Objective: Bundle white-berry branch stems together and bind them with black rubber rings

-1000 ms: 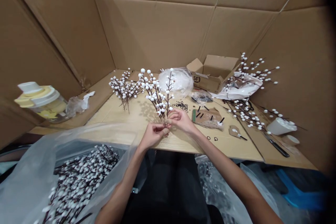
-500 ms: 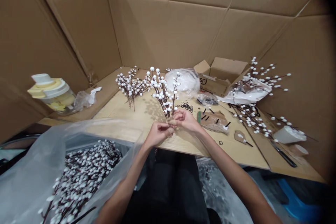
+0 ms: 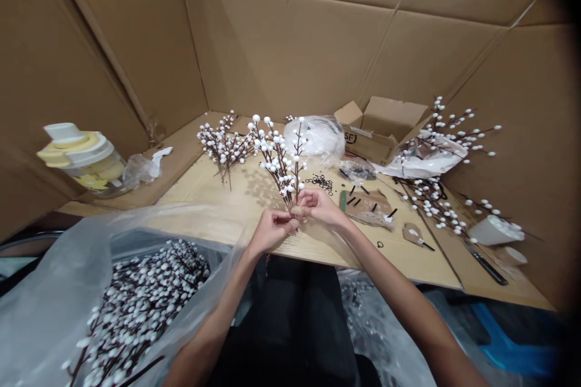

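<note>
Upright over the table's front part stands a bunch of white-berry stems (image 3: 280, 163), its lower ends pinched between both hands. My left hand (image 3: 273, 231) closes on the stem bottoms from the left. Just above and to the right, my right hand (image 3: 316, 205) pinches the same stems, thumb and fingertips together. Behind and left of the bunch lies a pile of berry sprigs (image 3: 227, 142). Small black rings (image 3: 323, 183) are scattered right behind my right hand. One loose ring (image 3: 380, 244) lies nearer the front edge.
A plastic bag (image 3: 54, 290) of berry stems is at the lower left. On the right are an open carton (image 3: 370, 144), a card with black strips (image 3: 370, 205), more berry branches (image 3: 438, 202), a paper cup (image 3: 494, 231) and a knife (image 3: 488, 265). A yellow-lidded jar (image 3: 86, 160) stands left.
The view has shifted slightly. Both hands keep their pinch on the stems, with little visible movement.
</note>
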{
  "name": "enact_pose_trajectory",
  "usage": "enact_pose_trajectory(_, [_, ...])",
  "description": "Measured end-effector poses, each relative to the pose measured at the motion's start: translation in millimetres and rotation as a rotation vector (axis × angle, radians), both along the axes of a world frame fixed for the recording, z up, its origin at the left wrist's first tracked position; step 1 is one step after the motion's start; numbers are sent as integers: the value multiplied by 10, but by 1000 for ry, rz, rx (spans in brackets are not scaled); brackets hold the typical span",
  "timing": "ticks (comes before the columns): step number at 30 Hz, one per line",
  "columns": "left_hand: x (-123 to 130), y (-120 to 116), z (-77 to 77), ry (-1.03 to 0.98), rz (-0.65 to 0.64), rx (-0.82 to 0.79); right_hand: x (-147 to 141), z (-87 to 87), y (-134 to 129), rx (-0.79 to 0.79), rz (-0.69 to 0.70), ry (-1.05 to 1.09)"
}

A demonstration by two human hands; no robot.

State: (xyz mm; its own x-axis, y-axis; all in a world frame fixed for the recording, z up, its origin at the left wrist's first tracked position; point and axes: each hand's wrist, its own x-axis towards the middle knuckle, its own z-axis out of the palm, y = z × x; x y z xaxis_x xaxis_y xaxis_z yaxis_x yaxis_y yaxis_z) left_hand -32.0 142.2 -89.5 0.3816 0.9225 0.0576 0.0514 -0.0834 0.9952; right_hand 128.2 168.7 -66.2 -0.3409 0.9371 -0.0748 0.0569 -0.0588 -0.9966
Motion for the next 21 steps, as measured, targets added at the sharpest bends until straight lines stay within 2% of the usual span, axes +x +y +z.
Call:
enact_pose_trajectory(5, [-4, 7, -19, 5, -10, -4, 13, -45, -16, 9, -55, 12])
enact_pose_trajectory(12, [-22, -2, -66, -1, -45, 22, -34, -137, -119, -18, 15, 68])
enact_pose_trajectory(21, [-10, -7, -166, -43, -58, 10, -84, -229, -168, 68, -105, 67])
